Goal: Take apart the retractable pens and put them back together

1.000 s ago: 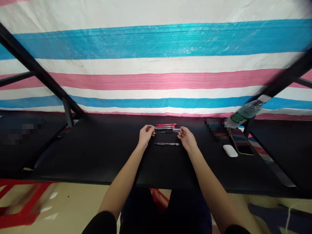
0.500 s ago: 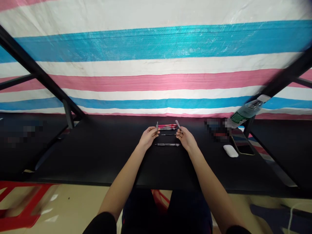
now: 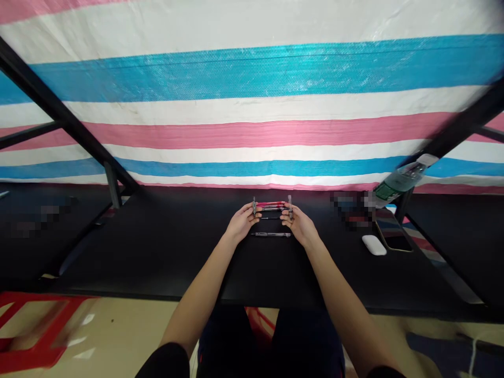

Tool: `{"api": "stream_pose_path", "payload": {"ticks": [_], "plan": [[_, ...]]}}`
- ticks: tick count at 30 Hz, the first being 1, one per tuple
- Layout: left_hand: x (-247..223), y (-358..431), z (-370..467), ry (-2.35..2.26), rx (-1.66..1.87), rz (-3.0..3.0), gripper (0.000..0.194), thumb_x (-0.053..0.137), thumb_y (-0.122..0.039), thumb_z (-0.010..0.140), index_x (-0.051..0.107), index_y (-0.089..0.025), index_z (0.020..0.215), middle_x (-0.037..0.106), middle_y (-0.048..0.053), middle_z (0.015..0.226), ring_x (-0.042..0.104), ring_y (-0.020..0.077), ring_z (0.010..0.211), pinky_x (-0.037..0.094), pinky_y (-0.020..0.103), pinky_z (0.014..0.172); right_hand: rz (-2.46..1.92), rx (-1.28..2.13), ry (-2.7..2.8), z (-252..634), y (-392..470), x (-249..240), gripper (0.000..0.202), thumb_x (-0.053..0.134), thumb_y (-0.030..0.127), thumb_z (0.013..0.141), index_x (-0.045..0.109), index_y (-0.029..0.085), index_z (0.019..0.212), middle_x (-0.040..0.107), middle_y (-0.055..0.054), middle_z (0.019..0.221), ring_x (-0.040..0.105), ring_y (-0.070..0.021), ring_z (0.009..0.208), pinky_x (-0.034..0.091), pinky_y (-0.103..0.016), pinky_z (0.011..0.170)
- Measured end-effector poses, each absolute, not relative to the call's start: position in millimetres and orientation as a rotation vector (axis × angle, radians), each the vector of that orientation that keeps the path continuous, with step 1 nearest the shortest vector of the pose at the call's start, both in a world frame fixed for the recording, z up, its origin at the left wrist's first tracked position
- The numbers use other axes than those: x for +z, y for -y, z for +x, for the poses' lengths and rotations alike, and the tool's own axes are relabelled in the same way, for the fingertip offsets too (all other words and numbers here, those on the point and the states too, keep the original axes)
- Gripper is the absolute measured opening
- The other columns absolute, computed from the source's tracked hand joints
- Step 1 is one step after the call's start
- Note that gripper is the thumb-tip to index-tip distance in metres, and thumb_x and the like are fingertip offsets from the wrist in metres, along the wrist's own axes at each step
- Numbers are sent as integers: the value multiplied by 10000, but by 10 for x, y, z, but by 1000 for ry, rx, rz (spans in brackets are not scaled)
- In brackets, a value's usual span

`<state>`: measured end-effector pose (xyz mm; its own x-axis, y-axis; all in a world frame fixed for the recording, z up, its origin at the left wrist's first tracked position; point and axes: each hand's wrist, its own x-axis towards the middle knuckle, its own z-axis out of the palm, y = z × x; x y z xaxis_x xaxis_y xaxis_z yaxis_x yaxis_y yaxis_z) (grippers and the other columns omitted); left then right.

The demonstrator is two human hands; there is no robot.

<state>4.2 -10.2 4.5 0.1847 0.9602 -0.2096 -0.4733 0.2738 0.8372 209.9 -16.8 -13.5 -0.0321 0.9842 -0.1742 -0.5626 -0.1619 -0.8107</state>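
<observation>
My left hand (image 3: 241, 222) pinches a short dark pen part (image 3: 254, 205), held upright. Opposite it, my right hand (image 3: 301, 224) grips a clear and grey pen part (image 3: 290, 206), also upright. Several red and clear pens (image 3: 271, 205) lie side by side on the black table, between and just beyond my fingers. A thin dark refill (image 3: 271, 218) rests on the table between my hands. Nearer to me lies a grey, clear-barrelled pen (image 3: 271, 234), touched by neither hand.
At the right stand a plastic bottle (image 3: 401, 182), a phone (image 3: 394, 233) and a white case (image 3: 374, 245) on the black table (image 3: 165, 247). Black metal posts (image 3: 79, 131) slope at both sides before a striped sheet (image 3: 268, 134). A red stool (image 3: 35, 336) is at the lower left.
The part in my right hand has turned from tilted to nearly upright. My right fingers have shifted slightly left. My left hand still holds its part.
</observation>
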Motion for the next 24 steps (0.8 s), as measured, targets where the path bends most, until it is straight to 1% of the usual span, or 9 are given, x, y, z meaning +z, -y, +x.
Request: {"api": "stream_pose_path", "payload": {"ticks": [3,6,11,15,18,20,24], "plan": [[35,95,41,-858,1146,725,194,672,-247,812,638,-159,981,683,84,950,630,116,735,483,241,678,-868,1550,679,2097,175,-134,209,630,348,795,676,222,955,686,-22,754,674,-163,671,529,-256,535],[22,89,38,-857,1149,735,225,694,-252,790,628,-155,982,671,67,912,627,109,727,480,238,676,-865,1538,714,2089,189,-124,237,674,367,773,674,215,955,690,-26,775,687,-169,699,539,-256,554],[4,89,40,-872,1179,735,321,767,-200,692,602,-166,965,642,18,831,616,97,724,477,232,684,-906,1480,736,2057,207,-105,307,796,340,665,663,211,910,675,-5,744,681,-154,687,516,-233,551],[3,93,46,-887,1184,725,360,786,-163,647,607,-161,960,621,5,784,599,94,696,475,234,666,-908,1468,734,2032,212,-87,333,835,344,608,659,211,858,666,6,727,673,-152,669,500,-230,532],[4,94,43,-885,1180,742,346,783,-174,658,630,-149,968,614,9,772,587,91,688,469,237,665,-901,1475,745,2030,217,-79,337,835,340,613,657,208,868,666,5,729,675,-150,673,500,-230,542],[1,93,37,-876,1163,764,320,771,-214,691,645,-141,977,615,18,772,585,92,688,468,243,670,-895,1484,752,2037,220,-78,328,818,345,640,662,203,891,670,-1,738,674,-150,674,500,-234,548],[-2,98,31,-876,1140,806,307,752,-289,728,661,-135,977,640,51,837,593,101,693,464,252,660,-884,1512,775,2050,224,-82,329,782,364,685,676,194,946,676,-14,752,667,-153,676,507,-247,558]]}}
